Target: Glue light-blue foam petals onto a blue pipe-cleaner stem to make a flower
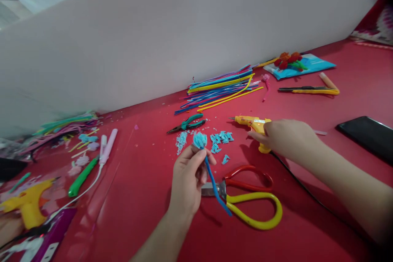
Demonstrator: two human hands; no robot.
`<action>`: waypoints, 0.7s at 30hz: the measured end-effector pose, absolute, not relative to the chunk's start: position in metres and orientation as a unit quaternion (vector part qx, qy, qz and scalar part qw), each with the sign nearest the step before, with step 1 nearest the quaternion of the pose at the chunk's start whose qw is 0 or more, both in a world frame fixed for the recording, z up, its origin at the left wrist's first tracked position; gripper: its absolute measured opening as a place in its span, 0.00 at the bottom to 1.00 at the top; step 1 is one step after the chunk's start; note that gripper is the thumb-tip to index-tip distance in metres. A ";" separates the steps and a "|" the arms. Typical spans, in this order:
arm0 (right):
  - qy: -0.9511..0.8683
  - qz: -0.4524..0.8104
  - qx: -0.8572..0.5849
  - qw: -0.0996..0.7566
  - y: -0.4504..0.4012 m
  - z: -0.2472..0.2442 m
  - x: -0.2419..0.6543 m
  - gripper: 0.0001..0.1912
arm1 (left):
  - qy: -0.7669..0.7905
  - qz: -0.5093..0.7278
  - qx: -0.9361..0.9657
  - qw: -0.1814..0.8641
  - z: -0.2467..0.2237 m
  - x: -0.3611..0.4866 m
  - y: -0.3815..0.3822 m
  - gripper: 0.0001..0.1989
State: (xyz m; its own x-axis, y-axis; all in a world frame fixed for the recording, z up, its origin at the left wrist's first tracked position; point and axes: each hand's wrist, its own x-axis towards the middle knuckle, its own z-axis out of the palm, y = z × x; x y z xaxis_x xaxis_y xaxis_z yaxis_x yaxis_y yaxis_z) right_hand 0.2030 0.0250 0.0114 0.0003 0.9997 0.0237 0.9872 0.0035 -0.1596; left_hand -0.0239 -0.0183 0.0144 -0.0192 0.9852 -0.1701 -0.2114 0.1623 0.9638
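My left hand (190,176) pinches a pipe cleaner flower, its light blue head (200,140) upright and its darker blue stem (216,186) slanting down to the right. Over at the right, my right hand (284,137) is closed round a yellow hot glue gun (250,121) that lies low over the table with its nozzle toward the left. Bent light blue pipe cleaner pieces (221,137) lie between the two hands. Beneath the stem rest large scissors (254,217) with one red and one yellow handle. Green-handled pliers (192,123) lie behind the flower.
Bundled pipe cleaners (221,86) lie by the white partition (172,28). At the back right are red flowers on a blue packet (319,66); a phone (368,135) is at right. Leftward sit a pink styling iron (107,147), a second glue gun (29,202) near another person's hand, and a purple power strip (57,233).
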 end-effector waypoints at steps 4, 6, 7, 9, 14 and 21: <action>-0.689 0.065 -0.722 0.018 0.040 -0.008 0.212 0.22 | 0.466 0.487 0.357 0.646 0.012 -0.025 -0.015 0.05; -0.691 0.105 -0.714 0.041 0.047 -0.014 0.214 0.19 | 0.456 0.480 0.343 0.666 0.012 -0.024 -0.015 0.06; -0.693 0.122 -0.709 0.053 0.049 -0.015 0.214 0.19 | 0.451 0.481 0.338 0.672 0.012 -0.024 -0.015 0.06; -0.695 0.146 -0.699 0.082 0.052 -0.015 0.214 0.20 | 0.445 0.487 0.329 0.676 0.013 -0.024 -0.014 0.07; -0.535 0.471 -0.573 0.404 0.041 -0.001 0.203 0.14 | 0.443 0.491 0.312 0.682 0.015 -0.024 -0.012 0.07; -0.356 0.678 -0.423 0.484 0.009 0.023 0.186 0.14 | 0.435 0.503 0.304 0.682 0.013 -0.026 -0.008 0.06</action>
State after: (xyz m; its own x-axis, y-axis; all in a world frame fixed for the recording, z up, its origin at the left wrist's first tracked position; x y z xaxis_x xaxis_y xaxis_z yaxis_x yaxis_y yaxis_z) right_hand 0.1857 0.0095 0.0232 -0.1741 0.9576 -0.2295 -0.3549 -0.2784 -0.8925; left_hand -0.0258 -0.0085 0.0130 0.1162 0.9505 -0.2882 -0.4212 0.3100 0.8524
